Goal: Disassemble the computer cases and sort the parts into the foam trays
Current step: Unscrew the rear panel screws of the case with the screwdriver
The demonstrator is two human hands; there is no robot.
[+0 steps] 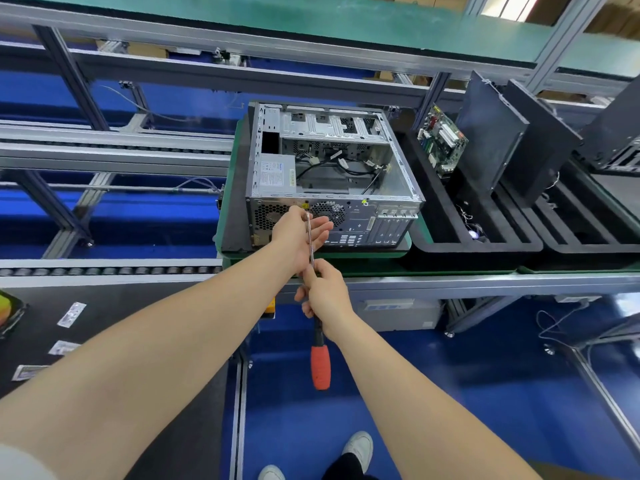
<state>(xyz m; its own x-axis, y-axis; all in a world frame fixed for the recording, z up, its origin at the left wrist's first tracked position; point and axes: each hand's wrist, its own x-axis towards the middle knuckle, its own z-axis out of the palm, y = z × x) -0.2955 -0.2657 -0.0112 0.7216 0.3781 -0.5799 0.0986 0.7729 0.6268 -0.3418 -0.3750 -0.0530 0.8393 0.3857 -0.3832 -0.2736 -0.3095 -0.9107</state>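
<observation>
I have the computer case (329, 174) straight ahead on the desk, its back toward me. Just right of it sits a foam tray (485, 249) with a motherboard (443, 140) and case panels (488, 147) standing in its slots. A second foam tray (588, 252) lies further right. A roller track (104, 271) runs off left.

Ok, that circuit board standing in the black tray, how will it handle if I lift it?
The circuit board is probably stiff and light, being a thin flat panel. Its raised sockets look fragile. Standing on edge in the tray, it may tip.
</observation>
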